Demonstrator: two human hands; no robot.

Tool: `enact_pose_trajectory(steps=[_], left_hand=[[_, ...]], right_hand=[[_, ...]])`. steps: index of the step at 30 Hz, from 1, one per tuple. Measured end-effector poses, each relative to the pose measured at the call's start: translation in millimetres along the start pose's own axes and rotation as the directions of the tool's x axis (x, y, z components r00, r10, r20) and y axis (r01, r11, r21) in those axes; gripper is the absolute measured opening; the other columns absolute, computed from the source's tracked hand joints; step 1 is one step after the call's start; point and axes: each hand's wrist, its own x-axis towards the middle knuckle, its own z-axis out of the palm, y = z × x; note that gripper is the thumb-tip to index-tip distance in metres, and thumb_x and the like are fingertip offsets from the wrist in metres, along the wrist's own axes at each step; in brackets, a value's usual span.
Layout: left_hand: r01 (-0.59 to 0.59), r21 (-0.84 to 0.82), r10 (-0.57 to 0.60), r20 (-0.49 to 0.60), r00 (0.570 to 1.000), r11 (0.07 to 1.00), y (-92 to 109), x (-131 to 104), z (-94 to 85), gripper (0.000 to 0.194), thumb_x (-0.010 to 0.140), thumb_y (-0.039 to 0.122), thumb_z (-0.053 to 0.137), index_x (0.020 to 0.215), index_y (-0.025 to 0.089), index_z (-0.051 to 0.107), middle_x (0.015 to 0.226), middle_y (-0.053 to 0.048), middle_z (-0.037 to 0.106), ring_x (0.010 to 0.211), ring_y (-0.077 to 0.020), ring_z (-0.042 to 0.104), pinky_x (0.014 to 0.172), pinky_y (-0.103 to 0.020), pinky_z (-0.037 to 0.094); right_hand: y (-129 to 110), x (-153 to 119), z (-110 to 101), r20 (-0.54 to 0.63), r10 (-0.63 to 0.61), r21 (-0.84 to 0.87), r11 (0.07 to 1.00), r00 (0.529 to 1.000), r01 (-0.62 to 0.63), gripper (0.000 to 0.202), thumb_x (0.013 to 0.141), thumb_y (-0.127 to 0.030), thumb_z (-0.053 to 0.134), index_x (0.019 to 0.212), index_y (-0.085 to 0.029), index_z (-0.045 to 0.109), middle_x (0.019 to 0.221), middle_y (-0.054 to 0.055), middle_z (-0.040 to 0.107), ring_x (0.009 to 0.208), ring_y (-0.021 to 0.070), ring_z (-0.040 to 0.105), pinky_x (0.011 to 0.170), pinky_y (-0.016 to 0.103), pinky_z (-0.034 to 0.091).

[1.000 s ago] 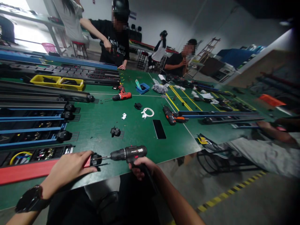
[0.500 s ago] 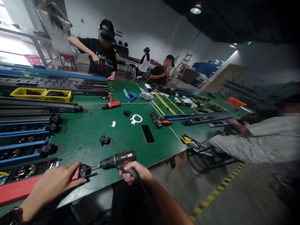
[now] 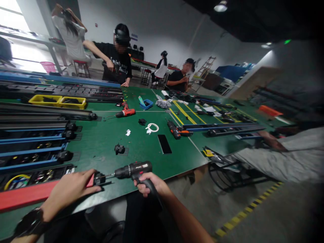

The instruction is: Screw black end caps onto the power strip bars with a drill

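Note:
My right hand [image 3: 150, 184] is wrapped round the handle of a black cordless drill [image 3: 134, 169], one finger near the trigger. Its long bit points left and reaches a black end fitting [image 3: 99, 178] on a red bar [image 3: 30, 194]. Whether the bit tip is seated in a screw is too small to tell. Over the red bar's end, my left hand [image 3: 73, 185] grips with thumb and fingers on either side, close to the fitting. A loose black fitting [image 3: 119, 149] lies on the green table [image 3: 141, 148] beyond the drill.
Blue-edged bars [image 3: 32, 152] with black ends lie at left, near yellow trays [image 3: 45, 100]. A red drill [image 3: 125, 112], a white cable coil [image 3: 152, 127], a phone [image 3: 164, 144] and an orange-black drill [image 3: 174, 129] lie ahead. Co-workers sit or stand around the table.
The whole scene has shifted slightly right in view as the camera turned. Both hands keep their grips, with the drill still lined up on the black end fitting.

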Motion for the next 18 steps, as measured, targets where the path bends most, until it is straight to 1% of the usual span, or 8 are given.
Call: enact_pose_trajectory(steps=[2, 4, 8, 13, 18], left_hand=[[-0.016, 0.007, 0.016, -0.022, 1.0, 1.0, 2.7, -2.7, -6.4, 0.078, 0.086, 0.089, 0.041, 0.121, 0.024, 0.065, 0.09, -0.013, 0.076, 0.087, -0.035, 0.074, 0.073, -0.037, 0.047], [-0.021, 0.019, 0.021, -0.033, 0.999, 1.0, 4.6, -3.9, -11.2, 0.078, 0.086, 0.089, 0.043, 0.123, 0.024, 0.063, 0.09, -0.012, 0.075, 0.086, -0.0325, 0.073, 0.071, -0.034, 0.045], [-0.034, 0.055, 0.036, -0.041, 0.999, 0.998, 5.8, -4.7, -15.1, 0.072, 0.09, 0.087, 0.042, 0.117, 0.024, 0.063, 0.09, -0.011, 0.075, 0.084, -0.0293, 0.073, 0.069, -0.031, 0.042], [-0.054, 0.063, 0.058, -0.076, 0.995, 0.997, 7.2, -5.6, -17.2, 0.073, 0.088, 0.089, 0.041, 0.108, 0.023, 0.062, 0.086, -0.011, 0.074, 0.08, -0.0285, 0.072, 0.065, -0.03, 0.039], [-0.05, 0.089, 0.057, -0.076, 0.995, 0.995, 9.9, -6.8, -20.4, 0.073, 0.09, 0.088, 0.037, 0.106, 0.021, 0.061, 0.083, -0.01, 0.073, 0.076, -0.0269, 0.071, 0.063, -0.03, 0.036]], right_hand=[[2.4, -1.0, 4.0, -0.031, -0.038, 0.031, 0.999, 0.999, 0.039, 0.036, 0.086, -0.034, 0.064, 0.111, -0.009, 0.064, 0.067, -0.006, 0.049, 0.052, 0.0077, 0.04, 0.055, 0.025, 0.034], [4.4, -0.1, 3.4, -0.062, -0.052, 0.004, 0.999, 0.997, 0.052, 0.036, 0.087, -0.035, 0.065, 0.111, -0.008, 0.065, 0.067, -0.005, 0.05, 0.05, 0.0072, 0.039, 0.053, 0.025, 0.033], [6.3, 3.4, -2.9, -0.106, -0.078, -0.097, 0.993, 0.991, 0.067, 0.045, 0.084, -0.042, 0.069, 0.112, -0.007, 0.067, 0.064, -0.005, 0.052, 0.047, 0.0078, 0.041, 0.05, 0.024, 0.033], [3.8, 4.0, -2.3, -0.131, -0.11, -0.239, 0.968, 0.985, 0.077, 0.048, 0.083, -0.047, 0.071, 0.11, -0.007, 0.068, 0.06, -0.004, 0.055, 0.045, 0.0081, 0.041, 0.049, 0.023, 0.033], [0.9, 5.1, 2.3, -0.174, -0.077, -0.203, 0.978, 0.982, 0.041, 0.046, 0.08, -0.048, 0.075, 0.105, -0.01, 0.068, 0.059, -0.005, 0.053, 0.043, 0.0065, 0.036, 0.049, 0.023, 0.032]])
